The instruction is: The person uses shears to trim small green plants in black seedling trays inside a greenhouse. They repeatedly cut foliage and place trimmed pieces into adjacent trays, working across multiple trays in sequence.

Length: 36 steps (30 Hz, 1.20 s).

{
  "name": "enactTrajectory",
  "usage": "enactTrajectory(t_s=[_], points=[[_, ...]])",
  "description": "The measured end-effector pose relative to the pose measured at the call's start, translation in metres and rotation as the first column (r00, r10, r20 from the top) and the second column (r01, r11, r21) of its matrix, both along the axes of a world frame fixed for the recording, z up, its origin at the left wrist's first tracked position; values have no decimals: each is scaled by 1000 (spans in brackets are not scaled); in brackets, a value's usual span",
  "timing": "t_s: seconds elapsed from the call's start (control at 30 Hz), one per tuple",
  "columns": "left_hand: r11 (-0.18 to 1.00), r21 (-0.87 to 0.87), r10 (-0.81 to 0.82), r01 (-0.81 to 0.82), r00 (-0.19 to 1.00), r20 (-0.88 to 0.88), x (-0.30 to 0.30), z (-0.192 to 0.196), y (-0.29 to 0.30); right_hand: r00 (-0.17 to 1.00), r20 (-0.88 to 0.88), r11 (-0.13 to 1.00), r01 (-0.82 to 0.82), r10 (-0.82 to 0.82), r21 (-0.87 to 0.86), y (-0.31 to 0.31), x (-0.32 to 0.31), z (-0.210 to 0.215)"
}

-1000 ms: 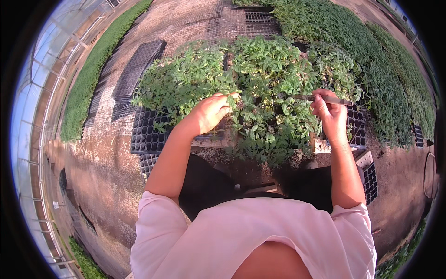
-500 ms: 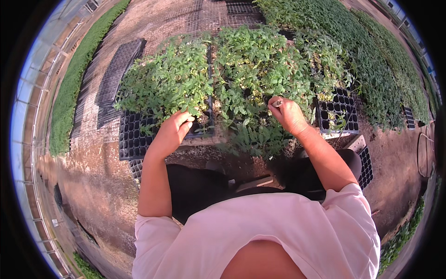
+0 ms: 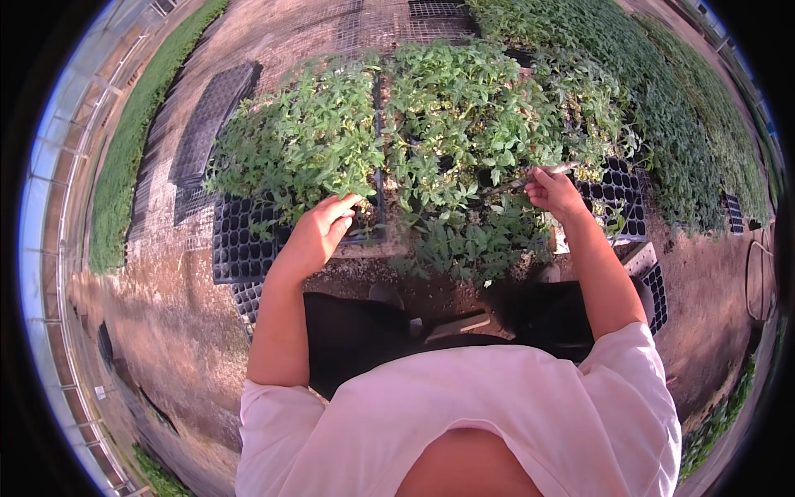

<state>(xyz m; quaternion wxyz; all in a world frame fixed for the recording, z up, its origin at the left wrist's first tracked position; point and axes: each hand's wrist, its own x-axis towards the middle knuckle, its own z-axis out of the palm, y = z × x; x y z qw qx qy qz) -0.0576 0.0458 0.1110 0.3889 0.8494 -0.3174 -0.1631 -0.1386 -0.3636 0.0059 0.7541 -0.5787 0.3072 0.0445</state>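
Observation:
My left hand (image 3: pixel 319 236) is at the front edge of a block of leafy green seedlings (image 3: pixel 310 137). Its fingers are stretched out, thumb a little apart, fingertips by the leaves; nothing shows between them. Below and left of it is a black cell tray (image 3: pixel 240 244) with bare cells. My right hand (image 3: pixel 553 195) is closed around a slim, stick-like grey tool (image 3: pixel 513 185), whose paler end juts out to the right. The tool lies across the front of the middle seedlings (image 3: pixel 447 99). Loose seedlings (image 3: pixel 464 248) lie in a heap between my hands.
A partly bare black cell tray (image 3: pixel 617 195) stands right of my right hand, with another (image 3: pixel 654 298) lower down. Stacked empty trays (image 3: pixel 217 120) lie at the far left. Dense seedling beds (image 3: pixel 596 74) run along the right. A piece of wood (image 3: pixel 460 325) lies between my legs.
My right hand has moved right, away from the middle seedlings, and the tool now lies sideways in it. My left hand has shifted only slightly.

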Motion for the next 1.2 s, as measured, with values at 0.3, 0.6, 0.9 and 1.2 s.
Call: enactTrajectory(t_s=[0.3, 0.6, 0.9, 1.2], points=[[971, 217, 82, -102, 992, 96, 19, -16, 41, 978, 200, 982, 13, -52, 191, -6, -6, 32], [926, 376, 89, -28, 986, -144, 45, -46, 68, 948, 318, 954, -113, 20, 277, 36, 9, 64], [904, 424, 12, 43, 992, -126, 70, -78, 50, 945, 321, 946, -162, 66, 281, 63, 16, 71], [838, 524, 77, -148, 985, 155, 83, -97, 46, 947, 284, 943, -222, 148, 248, 85, 19, 67]])
